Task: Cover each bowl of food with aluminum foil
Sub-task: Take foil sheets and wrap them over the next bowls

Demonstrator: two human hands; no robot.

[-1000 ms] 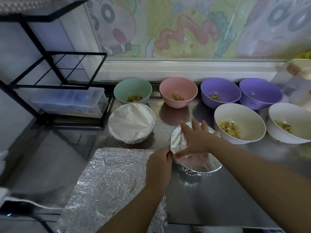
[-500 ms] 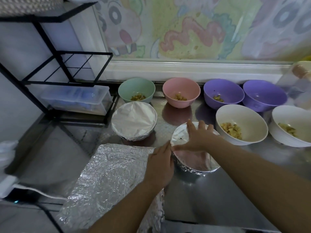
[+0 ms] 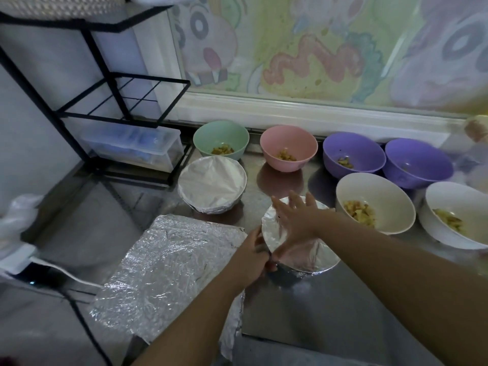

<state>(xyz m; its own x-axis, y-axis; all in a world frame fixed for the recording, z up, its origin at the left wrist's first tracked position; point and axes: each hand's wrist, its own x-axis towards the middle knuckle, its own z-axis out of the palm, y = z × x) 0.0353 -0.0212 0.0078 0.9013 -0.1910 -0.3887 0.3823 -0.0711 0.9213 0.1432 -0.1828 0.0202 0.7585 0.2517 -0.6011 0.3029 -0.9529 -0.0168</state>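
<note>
Foil sheet [image 3: 169, 268] lies left of the foil-topped bowl [image 3: 318, 257]. Left hand [image 3: 253, 256] pinches the wrap at that bowl's near-left rim; right hand [image 3: 295, 220] presses flat, fingers spread, on its top. Beyond it sit one covered bowl [image 3: 212, 184] and six uncovered bowls [image 3: 289, 143].

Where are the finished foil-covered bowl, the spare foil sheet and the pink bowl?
finished foil-covered bowl [image 3: 212, 184]: head view, middle of its foil top.
spare foil sheet [image 3: 169, 273]: head view, crinkled centre.
pink bowl [image 3: 290, 138]: head view, inner wall.

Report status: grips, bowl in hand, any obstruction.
Right grip open, flat atop the foil-capped front bowl. Left grip pinching its foil at the near rim. One covered bowl behind; six open, cream bowl nearest. Nothing in the way.
</note>
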